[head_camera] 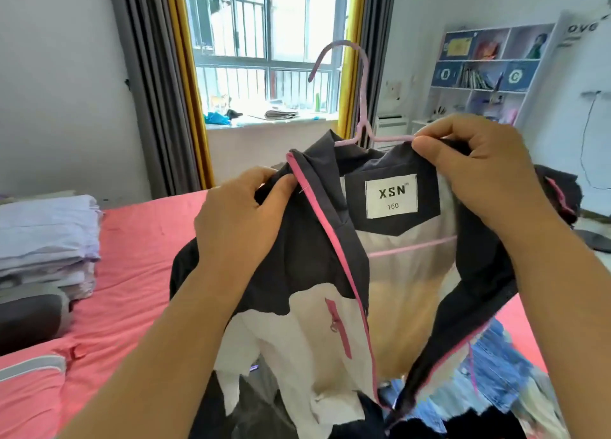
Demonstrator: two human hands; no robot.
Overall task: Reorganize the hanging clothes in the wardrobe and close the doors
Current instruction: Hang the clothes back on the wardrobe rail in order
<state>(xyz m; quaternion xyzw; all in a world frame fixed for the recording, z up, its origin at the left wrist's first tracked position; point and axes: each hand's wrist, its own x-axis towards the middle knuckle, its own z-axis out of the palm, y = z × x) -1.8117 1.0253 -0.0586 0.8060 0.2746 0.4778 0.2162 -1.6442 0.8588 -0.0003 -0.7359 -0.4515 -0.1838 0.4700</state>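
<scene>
A dark grey and white jacket point(317, 273) with pink zip trim hangs open in front of me on a pink hanger point(358, 88), its hook pointing up. A white label reading XSN 150 shows inside the collar. My left hand point(241, 217) pinches the left collar edge by the pink zip. My right hand point(479, 171) grips the right shoulder of the jacket over the hanger's arm. No wardrobe is in view.
A bed with a pink sheet point(139, 257) lies below, with a stack of folded pale clothes point(46, 240) at the left. More clothes, blue and dark, lie under the jacket point(496, 382). Behind are a window point(264, 48), curtains and a bookshelf point(486, 71).
</scene>
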